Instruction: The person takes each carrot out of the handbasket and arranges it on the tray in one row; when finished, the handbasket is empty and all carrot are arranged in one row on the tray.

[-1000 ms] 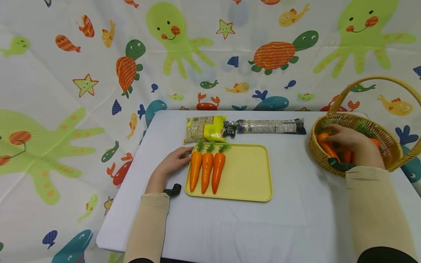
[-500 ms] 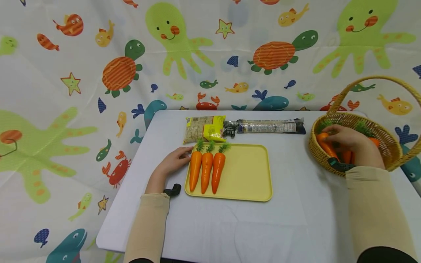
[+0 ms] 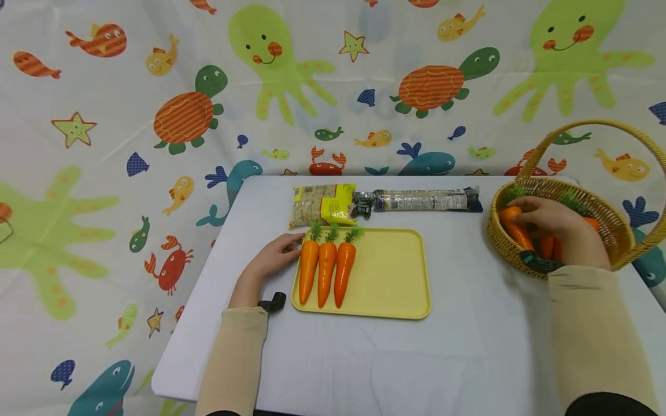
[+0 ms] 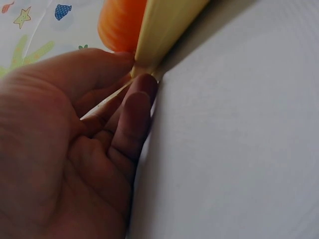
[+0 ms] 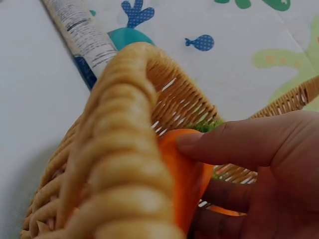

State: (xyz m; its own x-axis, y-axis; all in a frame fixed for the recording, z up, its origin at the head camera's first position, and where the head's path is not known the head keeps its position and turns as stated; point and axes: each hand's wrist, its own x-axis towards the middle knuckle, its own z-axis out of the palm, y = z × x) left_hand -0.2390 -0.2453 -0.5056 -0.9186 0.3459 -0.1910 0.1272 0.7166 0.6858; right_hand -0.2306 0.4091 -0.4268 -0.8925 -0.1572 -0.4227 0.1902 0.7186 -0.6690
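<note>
Three orange carrots [image 3: 326, 271] with green tops lie side by side on the left part of a yellow tray [image 3: 390, 277]. At the tray's left edge, my left hand [image 3: 273, 254] pinches the rim between thumb and fingers. My right hand [image 3: 564, 228] reaches into a wicker basket [image 3: 498, 240] at the right. There it holds a carrot [image 5: 184, 169], the thumb on its near side and the fingers partly hidden behind it. More carrots [image 3: 547, 247] lie in the basket, partly covered by the hand.
Behind the tray lie a yellow-and-clear bag [image 3: 322, 205] and a long dark-ended packet [image 3: 426, 200]. The basket's tall handle [image 3: 598, 122] arches above the right hand. A sea-animal patterned cloth [image 3: 364, 115] hangs behind the white table [image 3: 416, 364].
Both hands stay in place, the left at the tray and the right on the carrot in the basket. The patterned cloth at the left shifts leftward.
</note>
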